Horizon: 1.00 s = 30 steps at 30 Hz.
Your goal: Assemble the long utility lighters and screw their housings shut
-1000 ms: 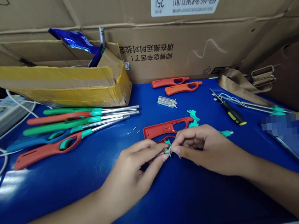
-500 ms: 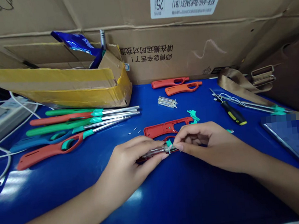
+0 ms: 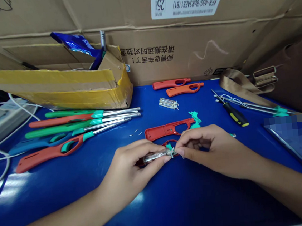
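Note:
Between the thumb and fingers of my left hand (image 3: 135, 168) is a clear gas tank (image 3: 155, 156) of a lighter, its pale valve end pointing right. My right hand (image 3: 211, 151) pinches at that valve end; what its fingertips hold is too small to make out. Under the tank, partly hidden by my hands, lies a red lighter shell half (image 3: 170, 142) with a green trigger piece (image 3: 169, 146). Just beyond, another red shell half (image 3: 160, 130) rests with its hollow side up, beside green plastic parts (image 3: 195, 119). Small screws (image 3: 135, 132) lie to its left.
Several assembled long lighters (image 3: 69, 128) lie at left, before a yellow-taped carton (image 3: 83, 87). Farther back are two orange-red shells (image 3: 185, 89) and spare clear tanks (image 3: 168, 103). At right are a screwdriver (image 3: 234, 114), metal tubes (image 3: 263, 106), a strap (image 3: 233, 79) and a tablet-like device (image 3: 295, 151).
My left hand has tilted the tank slightly and shifted it a little left, so more of its clear side shows. My right fingertips stay at its valve end.

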Each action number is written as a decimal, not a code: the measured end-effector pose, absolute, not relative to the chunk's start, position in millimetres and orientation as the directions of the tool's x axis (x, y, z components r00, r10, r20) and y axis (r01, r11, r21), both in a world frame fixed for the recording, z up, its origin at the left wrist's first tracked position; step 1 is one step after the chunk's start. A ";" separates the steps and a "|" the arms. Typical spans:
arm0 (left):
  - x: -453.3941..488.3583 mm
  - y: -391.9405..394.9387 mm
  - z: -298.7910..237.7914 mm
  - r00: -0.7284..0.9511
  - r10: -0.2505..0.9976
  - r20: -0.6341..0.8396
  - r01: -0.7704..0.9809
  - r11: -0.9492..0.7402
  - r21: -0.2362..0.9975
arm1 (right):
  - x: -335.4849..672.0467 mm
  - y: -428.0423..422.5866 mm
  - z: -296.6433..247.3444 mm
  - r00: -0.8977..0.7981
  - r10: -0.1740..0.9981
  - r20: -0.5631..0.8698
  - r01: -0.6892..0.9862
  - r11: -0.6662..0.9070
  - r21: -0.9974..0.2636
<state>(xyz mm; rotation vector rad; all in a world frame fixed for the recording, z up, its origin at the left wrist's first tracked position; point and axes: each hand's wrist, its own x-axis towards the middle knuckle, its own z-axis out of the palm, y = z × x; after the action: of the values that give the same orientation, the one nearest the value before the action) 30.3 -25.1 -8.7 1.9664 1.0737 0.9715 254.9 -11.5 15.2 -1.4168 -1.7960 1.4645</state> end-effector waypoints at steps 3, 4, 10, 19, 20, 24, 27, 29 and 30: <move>30.7 -25.2 -8.6 0.366 0.895 0.254 0.363 -0.389 0.847 | 254.2 -11.2 14.4 -0.390 0.878 -0.277 0.414 -0.101 -0.905; 30.9 -25.3 -8.4 0.359 0.900 0.246 0.363 -0.377 0.852 | 253.9 -11.1 14.1 -0.389 0.876 -0.284 0.405 -0.114 -0.907; 32.1 -25.9 -7.9 0.340 0.916 0.212 0.360 -0.335 0.871 | 251.5 -10.0 13.8 -0.377 0.866 -0.329 0.366 -0.186 -0.912; 32.7 -25.5 -11.2 0.337 0.920 0.201 0.340 -0.318 0.885 | 251.2 -11.6 12.7 -0.373 0.859 -0.351 0.347 -0.222 -0.911; 32.9 -25.6 -11.5 0.337 0.920 0.201 0.339 -0.318 0.885 | 251.3 -11.7 12.5 -0.375 0.858 -0.350 0.345 -0.221 -0.912; 33.1 -26.0 -11.7 0.339 0.917 0.212 0.339 -0.329 0.881 | 251.4 -12.8 11.7 -0.374 0.862 -0.343 0.383 -0.193 -0.903; 31.3 -24.9 -9.2 0.373 0.905 0.206 0.362 -0.346 0.865 | 251.2 -14.6 10.6 -0.379 0.879 -0.288 0.453 -0.095 -0.887; 28.4 -23.3 -6.1 0.406 0.893 0.194 0.389 -0.361 0.847 | 251.6 -15.5 9.3 -0.401 0.894 -0.198 0.494 0.028 -0.869; 26.6 -22.4 -4.4 0.423 0.885 0.195 0.403 -0.376 0.834 | 252.1 -15.7 8.5 -0.414 0.900 -0.134 0.512 0.109 -0.852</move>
<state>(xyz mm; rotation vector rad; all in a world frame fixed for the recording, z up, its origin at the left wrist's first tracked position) 26.6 -22.4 -4.4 1.9570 1.0887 0.8507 252.1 -15.7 8.5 -1.3729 -1.9729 1.2382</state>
